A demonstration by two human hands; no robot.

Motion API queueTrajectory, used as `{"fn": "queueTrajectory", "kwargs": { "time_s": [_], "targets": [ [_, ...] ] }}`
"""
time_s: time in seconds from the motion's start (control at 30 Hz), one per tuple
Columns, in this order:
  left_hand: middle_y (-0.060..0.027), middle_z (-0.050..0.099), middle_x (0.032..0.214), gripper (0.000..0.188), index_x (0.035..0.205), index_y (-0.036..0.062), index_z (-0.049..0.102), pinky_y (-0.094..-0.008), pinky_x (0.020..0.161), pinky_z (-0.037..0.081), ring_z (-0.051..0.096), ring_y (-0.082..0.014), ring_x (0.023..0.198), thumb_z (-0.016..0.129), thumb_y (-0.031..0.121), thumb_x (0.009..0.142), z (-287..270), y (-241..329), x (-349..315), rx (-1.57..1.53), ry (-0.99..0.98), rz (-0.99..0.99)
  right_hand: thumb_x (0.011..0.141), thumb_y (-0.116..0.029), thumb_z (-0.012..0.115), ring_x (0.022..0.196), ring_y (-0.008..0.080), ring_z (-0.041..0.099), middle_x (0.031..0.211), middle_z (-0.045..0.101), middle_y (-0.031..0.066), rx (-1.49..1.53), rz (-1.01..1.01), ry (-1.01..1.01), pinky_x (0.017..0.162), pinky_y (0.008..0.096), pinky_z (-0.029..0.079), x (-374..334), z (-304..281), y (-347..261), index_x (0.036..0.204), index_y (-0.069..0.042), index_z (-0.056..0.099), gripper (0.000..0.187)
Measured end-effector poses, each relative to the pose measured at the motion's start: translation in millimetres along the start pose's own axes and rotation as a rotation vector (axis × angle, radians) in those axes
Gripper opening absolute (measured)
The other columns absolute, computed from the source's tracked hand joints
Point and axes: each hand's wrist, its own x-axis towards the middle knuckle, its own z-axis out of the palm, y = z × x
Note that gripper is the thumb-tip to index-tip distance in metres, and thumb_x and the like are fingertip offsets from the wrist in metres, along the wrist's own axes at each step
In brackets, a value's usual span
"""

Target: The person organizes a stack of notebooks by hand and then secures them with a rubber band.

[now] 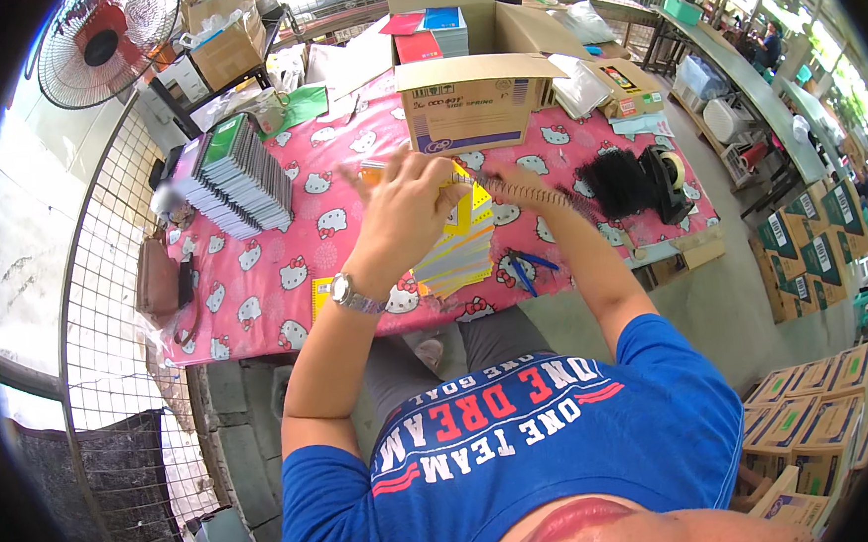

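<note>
My left hand (405,208), with a metal watch on its wrist, is closed at the edge of a yellow-covered notebook (464,210) with punched holes, above a stack. A thin dark spiral binding coil (539,195) runs from beside my left fingertips out to the right. My right hand (513,185) is closed at the coil near the notebook's edge; its fingers are slightly blurred and partly hidden. Below both hands stands the stack of unbound yellow-edged notebooks (454,265). Blue-handled pliers (528,270) lie right of that stack.
Bound notebooks (239,174) are stacked at the left of the pink patterned tablecloth (333,252). An open carton (469,110) with notebooks stands at the back. At the right are a pile of black coils (615,182) and a tape dispenser (669,182). A brown bag (159,273) sits at the left edge.
</note>
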Motion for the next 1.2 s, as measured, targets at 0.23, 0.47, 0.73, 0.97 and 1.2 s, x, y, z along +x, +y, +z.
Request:
{"fn": "queueTrajectory", "kwargs": {
  "time_s": [0.23,0.47,0.73,0.97,1.2],
  "targets": [
    [-0.007,0.06,0.095,0.032,0.094,0.0099,0.062,-0.0484,0.087,0.041,0.054,-0.0301,0.099,0.072,0.038,0.082,5.2,-4.4,0.6,0.175,0.162,-0.104,0.084,-0.02,0.055,0.112,0.0299,0.062,0.123,0.063,0.0193,1.019,-0.703,-0.678,0.099,0.0378,0.047,-56.2,-126.0,-122.1,0.132,0.008,0.051,0.056],
    [-0.0093,0.058,0.093,0.035,0.09,0.0065,0.061,-0.0427,0.079,0.046,0.054,-0.0304,0.095,0.078,0.034,0.076,7.7,-14.5,4.0,0.107,0.216,-0.082,0.08,-0.027,0.059,0.113,0.0254,0.06,0.121,0.064,0.02,0.349,-0.498,-0.477,0.099,0.0347,0.046,-51.5,-138.2,-128.9,0.124,0.007,0.06,0.055],
    [-0.0106,0.06,0.093,0.029,0.095,0.0034,0.061,-0.0393,0.077,0.047,0.058,-0.0282,0.09,0.077,0.021,0.078,-6.2,-48.5,-5.2,-0.086,0.213,-0.147,0.078,-0.027,0.061,0.11,0.0197,0.06,0.123,0.063,0.0165,0.091,-0.545,-0.383,0.098,0.0328,0.046,-37.7,-131.1,-143.7,0.121,0.006,0.063,0.055],
    [-0.0057,0.062,0.087,0.023,0.098,0.0035,0.061,-0.0279,0.06,0.044,0.053,-0.0122,0.067,0.074,0.014,0.082,-1.9,-64.7,-7.2,-0.333,0.159,-0.126,0.081,-0.015,0.062,0.096,0.0189,0.064,0.113,0.066,0.0154,1.066,-0.658,-0.75,0.088,0.0326,0.052,-34.8,-122.3,-154.2,0.122,0.007,0.061,0.046],
    [-0.0008,0.06,0.08,0.027,0.101,0.0049,0.058,-0.0252,0.056,0.041,0.046,-0.006,0.064,0.075,0.015,0.082,-4.7,-52.9,0.8,-0.409,0.112,-0.202,0.079,-0.013,0.063,0.096,0.0164,0.062,0.111,0.066,0.0123,0.627,-0.615,-0.56,0.086,0.0309,0.052,-20.6,-121.6,-145.5,0.12,0.005,0.063,0.045]
  ]
}}
